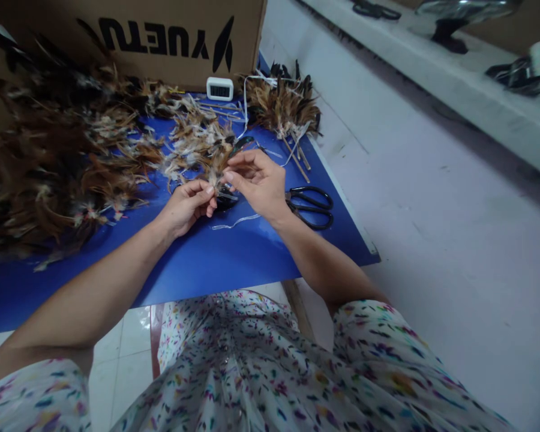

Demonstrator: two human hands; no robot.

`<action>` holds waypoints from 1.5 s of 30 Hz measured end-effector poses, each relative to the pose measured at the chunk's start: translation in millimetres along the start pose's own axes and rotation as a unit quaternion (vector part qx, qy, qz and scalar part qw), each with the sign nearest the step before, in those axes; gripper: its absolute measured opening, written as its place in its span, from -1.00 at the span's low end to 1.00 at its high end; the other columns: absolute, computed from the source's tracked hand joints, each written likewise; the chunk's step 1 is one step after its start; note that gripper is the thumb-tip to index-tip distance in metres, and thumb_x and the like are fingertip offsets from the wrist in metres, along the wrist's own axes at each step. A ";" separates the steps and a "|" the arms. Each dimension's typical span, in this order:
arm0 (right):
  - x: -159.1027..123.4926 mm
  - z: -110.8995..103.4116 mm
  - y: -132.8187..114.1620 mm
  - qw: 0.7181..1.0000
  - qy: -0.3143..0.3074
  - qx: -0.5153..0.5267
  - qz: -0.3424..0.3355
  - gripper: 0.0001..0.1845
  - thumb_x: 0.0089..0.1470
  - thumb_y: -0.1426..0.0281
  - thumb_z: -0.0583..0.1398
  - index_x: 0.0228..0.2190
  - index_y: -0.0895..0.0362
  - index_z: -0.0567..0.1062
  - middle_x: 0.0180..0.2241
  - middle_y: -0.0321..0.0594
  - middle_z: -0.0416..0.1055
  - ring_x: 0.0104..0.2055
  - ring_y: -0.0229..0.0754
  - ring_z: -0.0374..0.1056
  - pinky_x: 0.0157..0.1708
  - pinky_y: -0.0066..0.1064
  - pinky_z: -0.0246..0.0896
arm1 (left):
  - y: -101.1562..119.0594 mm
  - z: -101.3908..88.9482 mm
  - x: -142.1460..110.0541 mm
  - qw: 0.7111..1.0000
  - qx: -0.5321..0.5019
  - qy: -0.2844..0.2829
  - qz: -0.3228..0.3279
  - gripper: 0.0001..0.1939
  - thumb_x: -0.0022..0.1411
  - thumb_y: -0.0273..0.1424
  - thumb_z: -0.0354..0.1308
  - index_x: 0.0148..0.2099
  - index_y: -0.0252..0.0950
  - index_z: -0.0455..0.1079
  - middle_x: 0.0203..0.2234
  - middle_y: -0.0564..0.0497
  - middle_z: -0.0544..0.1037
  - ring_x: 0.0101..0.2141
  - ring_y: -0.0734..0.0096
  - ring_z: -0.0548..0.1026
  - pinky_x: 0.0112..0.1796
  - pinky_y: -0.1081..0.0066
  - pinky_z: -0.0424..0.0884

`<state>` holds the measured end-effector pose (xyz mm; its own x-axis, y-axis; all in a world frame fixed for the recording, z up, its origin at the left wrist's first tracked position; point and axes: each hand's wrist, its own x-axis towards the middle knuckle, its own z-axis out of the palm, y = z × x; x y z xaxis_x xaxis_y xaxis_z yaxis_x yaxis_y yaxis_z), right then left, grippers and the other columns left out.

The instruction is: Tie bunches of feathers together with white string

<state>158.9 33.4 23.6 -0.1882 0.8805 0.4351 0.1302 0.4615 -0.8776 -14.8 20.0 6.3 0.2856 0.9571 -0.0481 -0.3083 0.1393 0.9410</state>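
Between thumb and fingers my left hand [191,204] pinches the base of a small bunch of brown and white feathers [216,163]. My right hand [258,180] is at the same bunch, its thumb and forefinger closed together beside the quill ends; whether it grips a feather or a strand there is too small to tell. A thin clear strip [236,222] lies on the blue table just below the hands. Black-handled scissors [312,207] rest to the right, their blades hidden behind my right hand and wrist.
Brown feathers [67,156] are heaped across the left. Paler feathers [189,141] lie beyond my hands. A feather bundle with sticks [283,105] sits at the back right, near a small white digital timer [219,89]. A cardboard box [175,36] stands behind; a wall [414,180] borders the right.
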 end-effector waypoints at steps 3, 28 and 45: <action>-1.0 -0.2 -0.2 1.000 0.005 -0.003 -0.009 -0.57 0.11 0.01 0.22 -0.15 0.06 0.44 -0.19 -0.20 0.46 -0.15 -0.19 0.48 -0.26 -0.36 0.48 | -0.7 -1.2 0.6 1.000 0.000 -0.003 0.000 -0.71 -0.03 -0.31 0.45 -0.46 -0.34 0.40 -0.66 0.05 0.48 -0.67 0.54 0.39 -0.59 0.52 0.36; 0.4 -3.3 8.8 0.963 0.060 -0.162 -0.206 -0.78 0.24 0.22 0.16 -0.24 0.10 0.49 -0.33 -0.27 0.47 -0.33 -0.28 0.40 -0.24 -0.36 0.38 | -0.6 -1.5 0.6 1.000 -0.007 -0.014 0.002 -0.67 -0.09 -0.28 0.48 -0.43 -0.36 0.42 -0.65 0.07 0.48 -0.67 0.55 0.39 -0.58 0.52 0.36; -1.7 -2.4 9.1 0.956 0.006 -0.185 -0.230 -0.89 0.21 0.42 0.17 -0.23 0.13 0.49 -0.31 -0.28 0.50 -0.28 -0.29 0.41 -0.20 -0.40 0.35 | -1.3 -1.3 0.8 1.000 -0.006 -0.017 0.005 -0.63 -0.12 -0.25 0.50 -0.43 -0.36 0.41 -0.65 0.06 0.50 -0.67 0.55 0.39 -0.59 0.52 0.36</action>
<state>162.7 36.4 15.4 -0.2972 0.5756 0.7618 0.3713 0.8047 -0.4632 -15.4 21.0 4.6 0.3126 0.9495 -0.0266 -0.3229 0.1325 0.9371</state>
